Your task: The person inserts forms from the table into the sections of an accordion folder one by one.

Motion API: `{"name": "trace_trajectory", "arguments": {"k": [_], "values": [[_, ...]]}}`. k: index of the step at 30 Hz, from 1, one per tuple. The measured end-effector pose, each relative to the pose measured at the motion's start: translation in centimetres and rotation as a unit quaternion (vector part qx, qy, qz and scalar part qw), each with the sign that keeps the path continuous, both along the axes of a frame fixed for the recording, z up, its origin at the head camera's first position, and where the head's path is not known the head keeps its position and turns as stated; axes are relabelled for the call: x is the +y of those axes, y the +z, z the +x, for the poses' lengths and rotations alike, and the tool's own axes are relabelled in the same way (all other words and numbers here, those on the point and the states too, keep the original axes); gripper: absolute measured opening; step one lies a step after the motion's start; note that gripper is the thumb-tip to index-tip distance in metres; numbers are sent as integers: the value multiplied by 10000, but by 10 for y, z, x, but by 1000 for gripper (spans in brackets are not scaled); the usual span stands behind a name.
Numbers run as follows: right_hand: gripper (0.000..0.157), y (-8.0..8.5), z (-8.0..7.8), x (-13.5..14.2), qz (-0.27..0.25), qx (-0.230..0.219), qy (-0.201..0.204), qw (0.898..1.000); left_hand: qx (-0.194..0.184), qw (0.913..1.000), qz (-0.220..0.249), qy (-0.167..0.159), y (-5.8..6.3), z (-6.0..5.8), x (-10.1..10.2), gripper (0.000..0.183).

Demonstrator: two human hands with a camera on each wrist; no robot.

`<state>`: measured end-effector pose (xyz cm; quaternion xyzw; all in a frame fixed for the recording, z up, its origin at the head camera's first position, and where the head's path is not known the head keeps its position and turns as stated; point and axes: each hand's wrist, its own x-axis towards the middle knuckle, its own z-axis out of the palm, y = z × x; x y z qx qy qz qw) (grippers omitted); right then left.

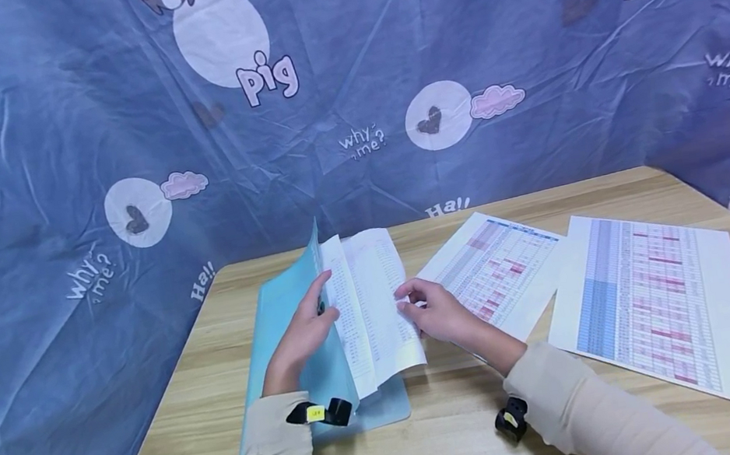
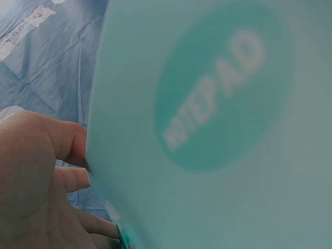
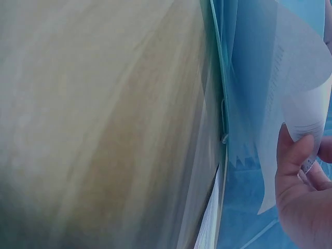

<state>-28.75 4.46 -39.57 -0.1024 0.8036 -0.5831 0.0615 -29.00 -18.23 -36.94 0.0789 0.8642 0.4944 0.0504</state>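
Observation:
A light-blue folder stands partly open on the table, its cover raised at a slant and marked NOTEPAD. My left hand holds the edge of that cover, with the fingertips partly hidden behind it in the left wrist view. Printed white paper lies against the folder's inner side, one sheet overlapping another. Between thumb and fingers, my right hand pinches the right edge of this paper. The right wrist view shows the sheet curling above the right hand.
Two printed sheets with coloured tables lie to the right: a nearer-to-middle one and one farther right, touching or overlapping at their edges. The wooden table meets a blue patterned cloth at the back and sides.

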Motion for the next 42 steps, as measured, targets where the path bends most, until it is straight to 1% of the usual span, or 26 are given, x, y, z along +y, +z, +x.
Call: {"name": "trace_trajectory", "arguments": {"k": [2, 4, 7, 10, 13, 19, 28, 37, 39, 42], "values": [[31, 0, 0, -1, -44, -116, 24, 9999, -16, 10000, 9, -4, 0, 0, 0, 63], [41, 1, 1, -1, -127, -236, 27, 9996, -34, 10000, 24, -7, -1, 0, 0, 63], [55, 1, 1, -1, -182, -319, 13, 9993, -52, 10000, 38, -13, -1, 0, -1, 63], [59, 1, 1, 0, -79, -249, -3, 9997, -53, 10000, 33, -7, 0, 0, -1, 63], [57, -1, 0, 1, 95, -137, -45, 9999, -49, 10000, -8, 7, 0, 0, -1, 63], [50, -3, -1, 2, 267, 96, 34, 9996, -16, 10000, -11, -17, 1, 0, 0, 63], [40, -5, 0, -1, 897, 548, 5, 9945, -23, 10000, -41, 3, 2, 0, 1, 63], [35, -5, -1, -3, 1581, 511, 93, 9860, -47, 10000, -69, 37, 1, -1, 0, 63], [35, -4, 0, -3, 1658, 459, 105, 9850, -64, 9999, -76, 37, 1, -1, 0, 63], [36, -3, 1, -4, 1622, 405, 126, 9858, -79, 9999, -88, 51, 0, -1, 0, 63]]}}
